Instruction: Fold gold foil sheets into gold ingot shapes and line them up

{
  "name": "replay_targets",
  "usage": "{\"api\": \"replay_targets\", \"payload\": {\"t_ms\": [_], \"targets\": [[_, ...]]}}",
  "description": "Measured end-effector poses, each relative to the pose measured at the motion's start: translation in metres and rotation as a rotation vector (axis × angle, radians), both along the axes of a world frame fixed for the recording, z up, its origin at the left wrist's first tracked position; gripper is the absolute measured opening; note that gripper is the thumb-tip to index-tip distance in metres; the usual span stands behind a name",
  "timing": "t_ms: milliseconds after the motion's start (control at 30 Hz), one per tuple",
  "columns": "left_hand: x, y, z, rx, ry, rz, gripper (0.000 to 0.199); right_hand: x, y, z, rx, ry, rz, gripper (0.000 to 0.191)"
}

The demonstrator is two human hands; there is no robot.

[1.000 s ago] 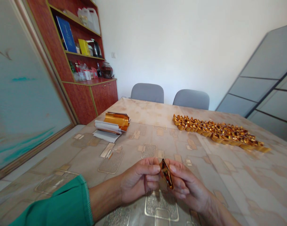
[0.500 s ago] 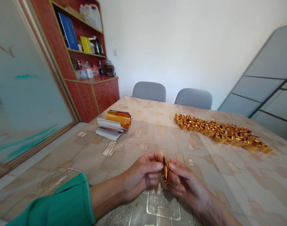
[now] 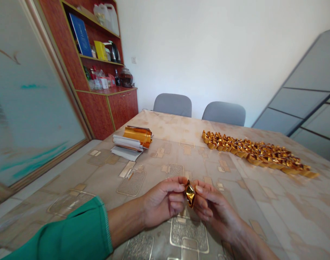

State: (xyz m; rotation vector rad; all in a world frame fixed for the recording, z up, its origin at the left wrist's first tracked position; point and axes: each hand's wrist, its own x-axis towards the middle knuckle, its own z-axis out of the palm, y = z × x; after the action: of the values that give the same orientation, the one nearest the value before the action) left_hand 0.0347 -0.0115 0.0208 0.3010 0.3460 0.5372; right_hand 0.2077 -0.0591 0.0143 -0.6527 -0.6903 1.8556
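A small folded gold foil paper ingot (image 3: 190, 194) is held upright between my two hands, just above the near part of the table. My left hand (image 3: 167, 200) pinches its left side between thumb and fingers. On its other side, my right hand (image 3: 209, 202) grips it with the thumb and fingertips. The middle of the ingot bulges and shines between its pointed ends. Farther off to the right, many finished gold paper ingots (image 3: 251, 148) stand in close rows. To the left lies a stack of gold foil paper sheets (image 3: 138, 135), curled, with white backs.
The table (image 3: 165, 126) wears a patterned cover. Two grey chairs (image 3: 172, 104) stand at its far side by the white wall. A red-brown cabinet (image 3: 100, 108) with bottles and a kettle is at back left, near a frosted glass door (image 3: 32, 90).
The foil ingot has opened wider between my fingers and shows more of its shiny middle. Both hands keep their hold, almost in the same place. The view has shifted slightly.
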Motion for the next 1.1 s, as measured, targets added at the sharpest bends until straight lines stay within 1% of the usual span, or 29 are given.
{"api": "replay_targets", "payload": {"t_ms": [100,167,267,367,500,633,800,1000,1100], "targets": [[0.001,-0.001,-0.001,0.04,-0.024,0.008,0.018,0.0,0.0,0.0,0.0,-0.005,-0.004,0.021],[0.001,-0.003,-0.001,0.086,0.012,0.034,0.019,-0.001,0.0,0.0,0.013,-0.011,0.006,0.021],[0.003,-0.007,0.002,0.181,0.117,0.081,0.026,-0.003,0.0,0.0,0.027,-0.018,0.013,0.02],[0.005,-0.01,0.005,0.282,0.251,0.148,0.033,-0.005,0.0,-0.002,0.025,-0.029,0.029,0.023],[0.008,-0.013,0.007,0.35,0.381,0.213,0.033,-0.005,-0.001,-0.004,0.018,-0.056,0.038,0.025],[0.009,-0.013,0.009,0.355,0.41,0.194,0.031,-0.004,-0.002,-0.004,0.006,-0.058,0.062,0.028],[0.007,-0.011,0.008,0.389,0.402,0.182,0.036,-0.002,0.0,-0.003,0.001,-0.041,0.077,0.029],[0.003,-0.008,0.007,0.405,0.346,0.112,0.035,0.0,0.001,-0.002,-0.033,0.013,0.034,0.017],[0.002,-0.008,0.007,0.424,0.355,0.085,0.034,0.0,0.001,-0.003,-0.021,0.003,0.03,0.017]]}}
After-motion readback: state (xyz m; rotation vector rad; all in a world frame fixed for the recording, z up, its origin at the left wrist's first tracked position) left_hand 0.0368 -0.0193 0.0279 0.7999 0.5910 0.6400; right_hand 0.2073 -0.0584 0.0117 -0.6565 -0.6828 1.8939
